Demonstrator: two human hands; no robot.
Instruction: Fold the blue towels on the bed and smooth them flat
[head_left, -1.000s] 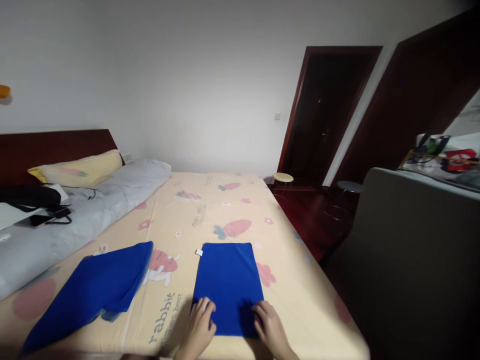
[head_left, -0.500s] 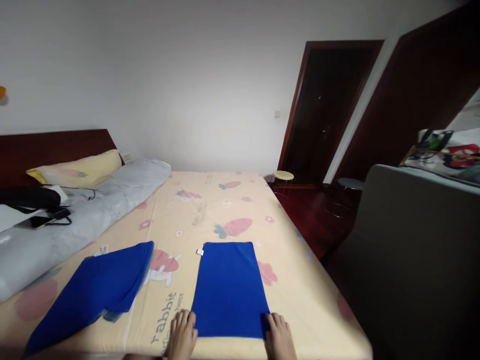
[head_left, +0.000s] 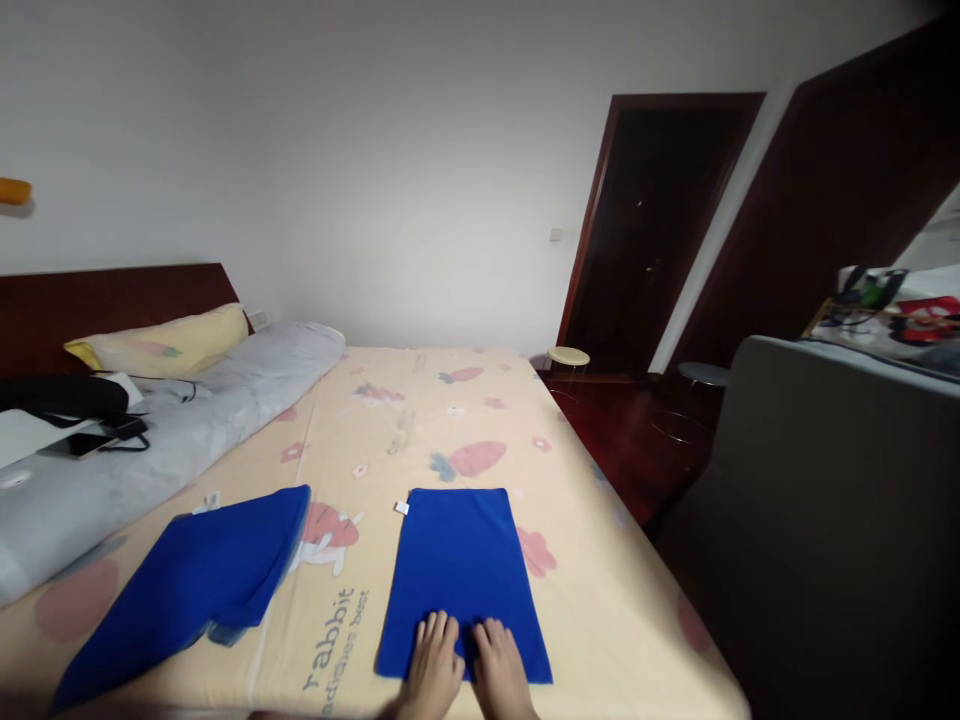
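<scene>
A blue cloth (head_left: 461,550) lies flat on the bed in front of me, with a small white tag at its far left corner. My left hand (head_left: 435,658) rests on its near part, palm down with fingers laid out. Close beside it, my right hand (head_left: 498,660) lies on the same cloth in a similar way, a narrow gap between the two. Neither hand appears to grip the fabric. To the left is a second blue cloth (head_left: 195,580), loosely folded and uneven, also with a white tag.
The bed (head_left: 420,420) has a cream sheet printed with radishes and rabbits. Along its left side are a grey quilt (head_left: 225,400), a yellow pillow (head_left: 172,345) and a phone (head_left: 82,444). A grey panel (head_left: 832,500) and a round stool (head_left: 568,356) stand to the right.
Both hands have moved inward from the cloth's near side edges to its middle, and now lie close together on top of it. The near corners look spread slightly wider.
</scene>
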